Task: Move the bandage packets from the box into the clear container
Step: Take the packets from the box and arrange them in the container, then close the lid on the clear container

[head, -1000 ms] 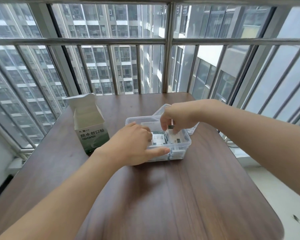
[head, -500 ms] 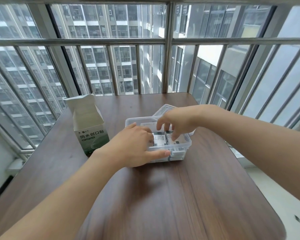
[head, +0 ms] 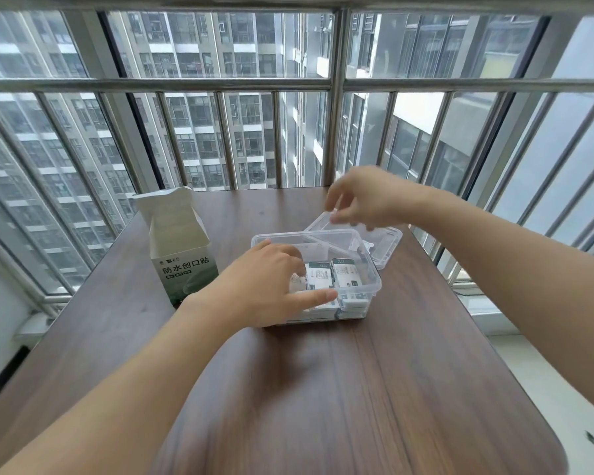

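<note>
The clear container (head: 375, 274) stands at the middle of the wooden table. Several white and green bandage packets (head: 344, 273) lie stacked inside it. My left hand (head: 264, 289) holds the container's near-left corner, thumb along the front wall and fingers curled over the rim onto the packets. My right hand (head: 364, 197) hovers above the back of the container with loosely curled fingers, blurred, and holds nothing. The white and green bandage box (head: 182, 255) stands upright to the left with its top flaps open; its inside is hidden.
The container's clear lid (head: 383, 248) leans behind its back right corner. The brown table (head: 357, 389) ends at a metal window railing (head: 333, 132) at the back, and its right edge drops to the floor.
My right hand has let go of the packets and risen up and back out of the container. My left hand has stayed on the container's corner.
</note>
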The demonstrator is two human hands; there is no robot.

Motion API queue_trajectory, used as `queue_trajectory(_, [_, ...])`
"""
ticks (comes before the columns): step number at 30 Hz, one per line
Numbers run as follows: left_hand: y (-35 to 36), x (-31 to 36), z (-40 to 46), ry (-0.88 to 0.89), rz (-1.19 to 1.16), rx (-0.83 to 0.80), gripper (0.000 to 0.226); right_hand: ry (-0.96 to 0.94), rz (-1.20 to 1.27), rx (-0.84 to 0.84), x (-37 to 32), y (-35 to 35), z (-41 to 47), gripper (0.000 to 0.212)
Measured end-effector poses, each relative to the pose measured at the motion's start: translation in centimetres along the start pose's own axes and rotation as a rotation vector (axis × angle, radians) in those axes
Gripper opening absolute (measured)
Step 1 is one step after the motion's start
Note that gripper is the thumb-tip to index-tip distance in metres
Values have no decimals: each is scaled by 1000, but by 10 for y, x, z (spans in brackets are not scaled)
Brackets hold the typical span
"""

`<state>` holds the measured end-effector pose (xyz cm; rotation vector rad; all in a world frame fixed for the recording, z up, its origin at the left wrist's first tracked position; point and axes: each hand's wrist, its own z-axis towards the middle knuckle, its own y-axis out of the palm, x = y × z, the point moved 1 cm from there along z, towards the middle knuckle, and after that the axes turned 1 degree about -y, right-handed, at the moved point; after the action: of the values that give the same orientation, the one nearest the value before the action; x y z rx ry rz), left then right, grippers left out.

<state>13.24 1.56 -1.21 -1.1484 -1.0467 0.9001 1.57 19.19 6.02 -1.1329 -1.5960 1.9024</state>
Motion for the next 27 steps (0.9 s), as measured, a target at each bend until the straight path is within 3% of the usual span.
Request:
queue_trajectory(2, [-6, -5, -2, -42, -97, 134, 73, 85, 13, 228, 23, -1, 5, 15])
queue_trajectory(3, [-8, -8, -2, -77, -153, 236, 62, 153, -12, 251, 34, 3, 6, 27])
queue_trajectory(5, [-11, -15, -3, -176, -291, 463, 38, 319, -42, 103, 57, 23, 5, 70])
queue_trajectory(7, [-9, -20, -3, -304, -437, 579, 34, 441, 10, -59, 74, 44, 1, 97])
queue_trajectory(10, [2, -24, -5, -450, -647, 546, 49, 466, -22, -103, 93, 69, -2, 93])
queue_trajectory(13, [13, -29, -5, -518, -836, 463, 55, 435, 52, -56, 96, 70, -7, 64])
queue_trajectory(15, [18, -31, -4, -555, -890, 445, 51, 421, 72, -19, 94, 66, -12, 57])
queue_trajectory(19, [20, -29, -6, -580, -949, 468, 39, 467, 37, 79, 97, 63, -16, 94])
queue_trajectory(22, [19, -28, -6, -614, -956, 477, 30, 551, 390, 272, 93, 46, -21, 87])
queue_trajectory(25, [18, -25, -7, -633, -939, 466, 20, 305, 680, 236, 70, 23, -27, 99])
queue_trajectory(27, [13, -21, -9, -635, -948, 465, 29, 97, 589, 91, 41, 15, -37, 106])
